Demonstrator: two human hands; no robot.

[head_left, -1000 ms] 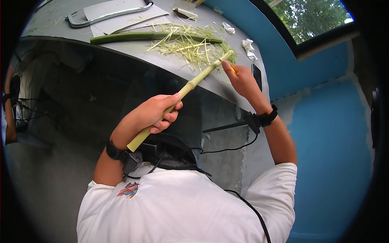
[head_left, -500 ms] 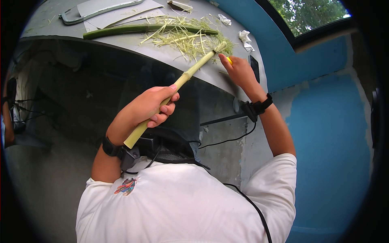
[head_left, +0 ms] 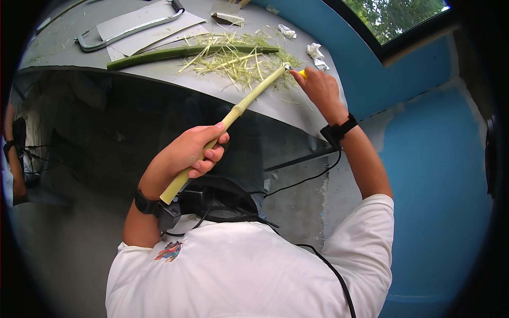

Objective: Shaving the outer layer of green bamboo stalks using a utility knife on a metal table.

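My left hand (head_left: 196,150) is closed around the lower part of a peeled, pale bamboo stick (head_left: 237,110), which slants up and away to the right. Its near end sticks out below my fist, close to my wrist. The far end lies over the table's edge among the shavings (head_left: 241,61). There my right hand (head_left: 321,90) is closed on a small yellow-handled blade tool (head_left: 303,74). The tool's metal head touches the stick's far tip; most of the handle is hidden in my fingers. Behind the stick lies a dark green, unpeeled bamboo stick (head_left: 154,56).
On the grey table (head_left: 79,55) are a hacksaw (head_left: 135,29), sheets of cardboard (head_left: 119,26), a small open box (head_left: 227,15) and crumpled white tissues (head_left: 315,54). A blue wall (head_left: 435,196) stands to the right. Another person's arm (head_left: 15,153) shows at the far left.
My right hand and the tool have shifted slightly outward to the stick's far tip, and my left hand with the stick has moved a little nearer. The view has tilted slightly.
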